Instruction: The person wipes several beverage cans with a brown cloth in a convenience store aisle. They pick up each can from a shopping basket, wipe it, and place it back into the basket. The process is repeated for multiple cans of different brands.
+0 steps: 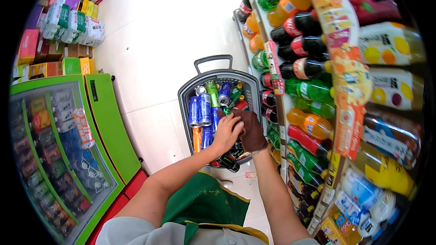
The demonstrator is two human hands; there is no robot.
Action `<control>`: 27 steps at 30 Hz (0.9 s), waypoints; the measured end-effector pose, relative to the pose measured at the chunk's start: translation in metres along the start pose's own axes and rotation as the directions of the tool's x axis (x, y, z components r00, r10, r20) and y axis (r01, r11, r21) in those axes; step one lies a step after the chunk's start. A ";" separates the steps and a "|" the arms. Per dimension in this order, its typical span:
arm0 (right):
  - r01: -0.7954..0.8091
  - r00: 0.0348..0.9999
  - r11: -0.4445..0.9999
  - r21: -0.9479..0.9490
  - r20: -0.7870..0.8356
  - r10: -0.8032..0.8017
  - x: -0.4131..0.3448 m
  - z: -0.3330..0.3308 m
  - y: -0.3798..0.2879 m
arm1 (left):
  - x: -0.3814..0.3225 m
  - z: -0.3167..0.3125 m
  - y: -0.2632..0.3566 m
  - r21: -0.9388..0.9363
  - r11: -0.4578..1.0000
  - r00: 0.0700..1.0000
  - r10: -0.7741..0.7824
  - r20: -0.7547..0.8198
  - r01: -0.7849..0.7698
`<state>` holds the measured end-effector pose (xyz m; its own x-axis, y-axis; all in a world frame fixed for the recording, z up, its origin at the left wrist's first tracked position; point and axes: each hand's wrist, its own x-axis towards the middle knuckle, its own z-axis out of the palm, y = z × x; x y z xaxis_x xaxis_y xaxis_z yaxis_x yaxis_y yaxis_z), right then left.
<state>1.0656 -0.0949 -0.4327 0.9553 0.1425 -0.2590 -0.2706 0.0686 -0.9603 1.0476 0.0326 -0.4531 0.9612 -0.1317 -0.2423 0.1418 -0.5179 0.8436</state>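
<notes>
My left hand (227,132) reaches over a grey plastic shopping basket (185,90), its bent fingers against the brown glove (251,132). Whether those fingers pinch the fabric, I cannot tell. That glove covers my right hand (253,139), which is above the basket's right side; its palm and whatever is under it are hidden. Several blue drink cans (204,109) stand and lie inside the basket. Among them are a light-green can (212,92), an orange can (197,139) and a green bottle (235,96). A black can (228,163) leans at the near rim, below my hands.
On the right, close beside the basket, tilted shelves hold soda bottles (306,68) and larger juice bottles (388,44). A green-framed glass-front cooler (112,119) stands at left. Behind it are stacked cartons (71,0) and shrink-wrapped water bottles (56,20). Pale floor tiles (150,41) run between.
</notes>
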 end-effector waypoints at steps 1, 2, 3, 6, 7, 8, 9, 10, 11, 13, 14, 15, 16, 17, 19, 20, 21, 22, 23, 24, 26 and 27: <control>0.003 0.999 0.962 0.272 -0.048 0.010 -0.016 0.001 -0.002 | -0.013 -0.011 0.025 -0.013 0.999 0.998 0.052 0.019 -0.052; -0.082 0.996 0.929 0.361 0.060 0.065 -0.023 -0.004 -0.024 | -0.025 -0.020 0.044 -0.004 0.991 0.989 0.134 0.057 -0.134; -0.004 1.000 0.976 0.219 0.010 0.002 -0.040 -0.007 -0.031 | -0.037 -0.027 0.063 0.001 0.976 0.971 0.218 0.100 -0.219; -0.125 0.974 0.774 0.621 -0.072 0.215 -0.080 -0.001 -0.091 | -0.074 -0.029 0.101 -0.098 0.943 0.943 0.324 0.071 -0.317; -0.125 0.986 0.771 0.624 -0.008 0.166 -0.093 -0.004 -0.114 | -0.084 -0.031 0.113 -0.098 0.936 0.935 0.346 0.077 -0.338; -0.124 0.992 0.768 0.628 0.056 0.115 -0.105 -0.007 -0.137 | -0.094 -0.035 0.127 -0.157 0.928 0.930 0.355 0.092 -0.338; -0.102 0.995 0.783 0.613 0.060 0.082 -0.122 -0.008 -0.157 | -0.107 -0.042 0.147 -0.220 0.916 0.925 0.365 0.109 -0.335; -0.074 0.997 0.798 0.598 0.057 0.050 -0.140 -0.008 -0.175 | -0.120 -0.048 0.166 -0.283 0.900 0.916 0.379 0.133 -0.331; -0.029 0.999 0.829 0.558 0.041 0.007 -0.161 -0.009 -0.190 | -0.134 -0.055 0.183 -0.310 0.881 0.901 0.413 0.132 -0.358; 0.071 0.996 0.879 0.472 0.012 -0.087 -0.203 -0.012 -0.220 | -0.165 -0.066 0.216 -0.363 0.831 0.860 0.494 0.132 -0.422; 0.119 0.993 0.909 0.399 -0.046 -0.109 -0.231 -0.012 -0.233 | -0.183 -0.070 0.230 -0.380 0.808 0.836 0.532 0.138 -0.451; 0.157 0.987 0.932 0.327 -0.074 -0.140 -0.257 -0.012 -0.245 | -0.201 -0.074 0.248 -0.400 0.787 0.808 0.566 0.164 -0.470; 0.174 0.983 0.960 0.218 -0.102 -0.155 -0.284 -0.013 -0.257 | -0.217 -0.075 0.261 -0.424 0.735 0.748 0.640 0.176 -0.529; 0.180 0.976 0.979 0.100 -0.140 -0.165 -0.312 -0.014 -0.267 | -0.233 -0.074 0.273 -0.453 0.675 0.675 0.712 0.193 -0.582; 0.127 0.967 0.982 -0.140 -0.201 -0.154 -0.367 -0.012 -0.282 | -0.266 -0.075 0.303 -0.539 0.568 0.518 0.814 0.261 -0.622; 0.079 0.962 0.963 -0.259 -0.234 -0.142 -0.393 -0.010 -0.290 | -0.282 -0.074 0.313 -0.592 0.537 0.444 0.840 0.311 -0.601; 0.040 0.953 0.924 -0.381 -0.262 -0.149 -0.419 -0.008 -0.296 | -0.300 -0.072 0.322 -0.633 0.504 0.363 0.863 0.351 -0.588; -0.017 0.943 0.872 -0.489 -0.298 -0.149 -0.445 -0.005 -0.301 | -0.316 -0.071 0.334 -0.685 0.446 0.255 0.894 0.368 -0.576; -0.087 0.931 0.808 -0.583 -0.336 -0.142 -0.470 -0.001 -0.306 | -0.332 -0.071 0.346 -0.735 0.391 0.147 0.915 0.376 -0.554; -0.087 0.899 0.797 -0.597 -0.392 -0.195 -0.494 0.003 -0.310 | -0.345 -0.068 0.355 -0.772 0.353 0.038 0.918 0.394 -0.529; 0.009 0.796 0.818 -0.576 -0.491 -0.354 -0.541 0.009 -0.319 | -0.366 -0.059 0.373 -0.825 0.266 -0.116 0.923 0.367 -0.498; 0.004 0.766 0.778 -0.628 -0.498 -0.407 -0.563 0.012 -0.330 | -0.375 -0.054 0.381 -0.848 0.228 -0.186 0.917 0.352 -0.479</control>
<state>0.6154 -0.1859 0.0314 0.9010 -0.4105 0.1404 -0.1314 -0.5666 -0.8135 0.7539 -0.0694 -0.0149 -0.1323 -0.7481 0.6502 -0.2276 0.6614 0.7147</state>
